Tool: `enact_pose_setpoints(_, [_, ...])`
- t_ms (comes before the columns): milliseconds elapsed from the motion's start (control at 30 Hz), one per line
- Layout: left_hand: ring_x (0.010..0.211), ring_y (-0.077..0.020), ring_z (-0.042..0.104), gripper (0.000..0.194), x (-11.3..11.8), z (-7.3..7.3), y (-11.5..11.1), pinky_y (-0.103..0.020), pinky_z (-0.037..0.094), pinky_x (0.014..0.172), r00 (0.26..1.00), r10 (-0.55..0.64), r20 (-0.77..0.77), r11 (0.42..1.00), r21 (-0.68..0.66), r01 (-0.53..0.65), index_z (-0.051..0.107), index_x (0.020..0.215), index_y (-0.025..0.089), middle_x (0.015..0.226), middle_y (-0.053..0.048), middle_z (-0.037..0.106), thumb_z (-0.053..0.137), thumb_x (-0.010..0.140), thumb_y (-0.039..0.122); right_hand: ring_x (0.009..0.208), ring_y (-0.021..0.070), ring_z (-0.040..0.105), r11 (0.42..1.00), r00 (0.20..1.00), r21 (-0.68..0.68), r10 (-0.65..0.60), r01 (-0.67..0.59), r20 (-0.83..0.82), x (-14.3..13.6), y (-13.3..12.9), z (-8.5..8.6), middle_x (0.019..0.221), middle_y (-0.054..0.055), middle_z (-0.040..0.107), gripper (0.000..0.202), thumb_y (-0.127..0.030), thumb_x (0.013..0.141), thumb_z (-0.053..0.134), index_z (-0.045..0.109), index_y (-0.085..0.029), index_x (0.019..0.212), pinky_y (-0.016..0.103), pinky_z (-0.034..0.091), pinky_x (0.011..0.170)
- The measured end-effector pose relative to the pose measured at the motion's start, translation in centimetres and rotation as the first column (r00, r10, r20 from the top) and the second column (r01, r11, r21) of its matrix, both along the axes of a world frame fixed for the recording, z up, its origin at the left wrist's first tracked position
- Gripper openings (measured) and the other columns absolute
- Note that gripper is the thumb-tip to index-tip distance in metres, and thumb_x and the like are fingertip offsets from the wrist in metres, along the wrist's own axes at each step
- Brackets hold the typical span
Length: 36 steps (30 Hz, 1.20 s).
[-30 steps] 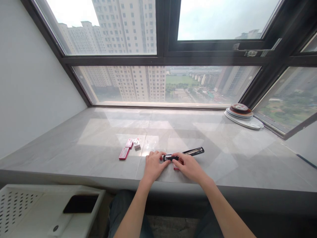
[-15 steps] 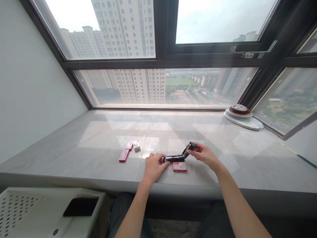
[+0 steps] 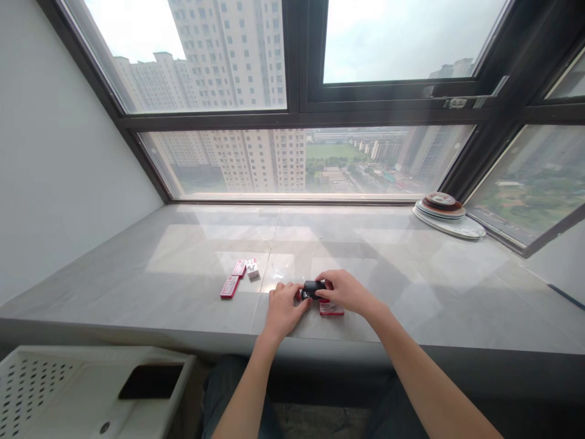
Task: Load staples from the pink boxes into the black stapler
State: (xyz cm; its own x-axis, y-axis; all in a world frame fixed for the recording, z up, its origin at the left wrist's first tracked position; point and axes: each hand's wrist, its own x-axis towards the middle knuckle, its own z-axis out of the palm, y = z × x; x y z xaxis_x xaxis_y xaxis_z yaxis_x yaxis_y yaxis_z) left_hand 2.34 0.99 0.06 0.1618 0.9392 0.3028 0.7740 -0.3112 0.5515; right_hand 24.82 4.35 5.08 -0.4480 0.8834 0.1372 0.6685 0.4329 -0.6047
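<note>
A black stapler (image 3: pixel 313 285) lies on the grey stone sill, its upper arm folded down over its base. My left hand (image 3: pixel 284 308) grips its left end between thumb and fingers. From the right, my right hand (image 3: pixel 343 290) is closed on the upper arm, hiding the stapler's right part. Just below the stapler is a red and white box (image 3: pixel 331 308), partly covered by my right hand. To the left lie two more red and white boxes (image 3: pixel 229 286) (image 3: pixel 239 268), with a small white box (image 3: pixel 252 269) beside the upper one.
A stack of plates (image 3: pixel 448 214) stands in the back right corner by the window (image 3: pixel 297 198). The sill's front edge (image 3: pixel 338 346) runs below my forearms. At the lower left is a white plastic basin (image 3: pixel 86 390) with a dark opening.
My right hand has moved left and slightly down, swinging the stapler's raised arm over onto its base. My left hand has stayed at the left end.
</note>
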Motion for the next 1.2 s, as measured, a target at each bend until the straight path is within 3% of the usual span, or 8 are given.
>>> enact_pose_setpoints(133, [0.103,-0.0234,0.055,0.049,1.0,1.3,-1.1,-0.040,0.041,0.092,0.998,-0.053,0.037,0.994,0.100,0.049,0.063,0.124,0.032,0.109,-0.002,0.067,0.048,0.086,0.005,0.062,0.0136,0.051,0.997,0.998,-0.049,-0.058,0.058,-0.005,2.4,0.4,-0.3,0.068,-0.002,0.059,0.025,-0.043,0.087,0.063,0.074,-0.023,0.097,0.026,0.031,0.060])
enact_pose_setpoints(333, [0.127,-0.0243,0.047,0.078,4.5,2.2,-1.8,-0.043,0.040,0.107,0.813,-0.574,-0.096,0.816,0.013,0.578,0.064,0.126,0.043,0.144,0.008,0.056,0.044,0.070,-0.007,0.056,0.0113,0.041,0.934,0.926,-0.239,-0.317,0.267,-0.206,5.5,1.5,-3.1,0.060,-0.007,0.042,0.049,-0.060,0.076,0.072,0.070,-0.018,0.102,0.024,0.032,0.055])
enact_pose_setpoints(467, [0.129,-0.0283,0.046,0.072,1.9,2.2,-0.7,-0.047,0.038,0.110,0.903,-0.429,-0.042,0.902,-0.075,0.425,0.051,0.143,0.043,0.146,0.001,0.053,0.053,0.080,0.007,0.051,0.0097,0.036,0.866,0.795,-0.420,-0.447,0.270,-0.410,6.2,-0.4,-4.7,0.059,-0.008,0.039,0.061,-0.067,0.079,0.067,0.068,-0.018,0.114,0.023,0.031,0.047])
enact_pose_setpoints(633, [0.127,-0.0282,0.047,0.079,-2.2,2.1,0.1,-0.044,0.037,0.111,0.962,-0.256,0.097,0.952,-0.149,0.268,0.041,0.152,0.036,0.135,-0.004,0.060,0.071,0.079,0.030,0.048,0.0096,0.039,0.825,0.669,-0.557,-0.468,0.096,-0.577,4.7,-3.5,-5.7,0.062,-0.007,0.044,0.068,-0.065,0.084,0.065,0.060,-0.019,0.134,0.025,0.045,0.045])
enact_pose_setpoints(933, [0.126,-0.0264,0.048,0.087,1.1,2.0,-0.3,-0.043,0.037,0.112,0.913,-0.368,0.175,0.909,-0.141,0.393,0.039,0.153,0.037,0.137,-0.003,0.059,0.079,0.076,0.035,0.044,0.0103,0.043,0.852,0.646,-0.507,-0.463,0.133,-0.608,0.5,-3.9,-6.8,0.058,-0.008,0.044,0.073,-0.065,0.085,0.064,0.055,-0.019,0.140,0.026,0.049,0.043])
enact_pose_setpoints(1033, [0.130,-0.0270,0.046,0.055,-1.3,2.3,-0.6,-0.043,0.036,0.112,0.972,-0.183,0.147,0.981,-0.033,0.190,0.053,0.142,0.035,0.138,-0.005,0.056,0.067,0.089,0.044,0.043,0.0104,0.042,0.839,0.608,-0.516,-0.502,0.171,-0.615,0.6,-4.1,-7.1,0.058,-0.009,0.043,0.078,-0.067,0.086,0.061,0.046,-0.020,0.147,0.026,0.048,0.041])
enact_pose_setpoints(1100, [0.127,-0.0299,0.046,0.036,-4.6,2.2,-0.5,-0.048,0.035,0.110,0.976,0.186,0.110,0.980,0.058,-0.193,0.062,0.128,0.030,0.131,-0.008,0.057,0.053,0.096,0.046,0.042,0.0105,0.041,0.831,0.593,-0.521,-0.524,0.196,-0.611,0.6,-4.3,-7.1,0.058,-0.009,0.043,0.079,-0.068,0.086,0.060,0.045,-0.021,0.147,0.025,0.046,0.040])
enact_pose_setpoints(1200, [0.126,-0.0415,0.042,0.049,-10.1,1.4,-0.2,-0.059,0.035,0.102,0.705,0.709,0.022,0.701,0.097,-0.707,0.057,0.131,0.023,0.130,-0.016,0.053,0.054,0.092,0.053,0.041,0.0105,0.042,0.823,0.605,-0.514,-0.543,0.243,-0.583,0.6,-4.6,-6.8,0.056,-0.009,0.044,0.076,-0.067,0.085,0.060,0.048,-0.022,0.145,0.024,0.044,0.040])
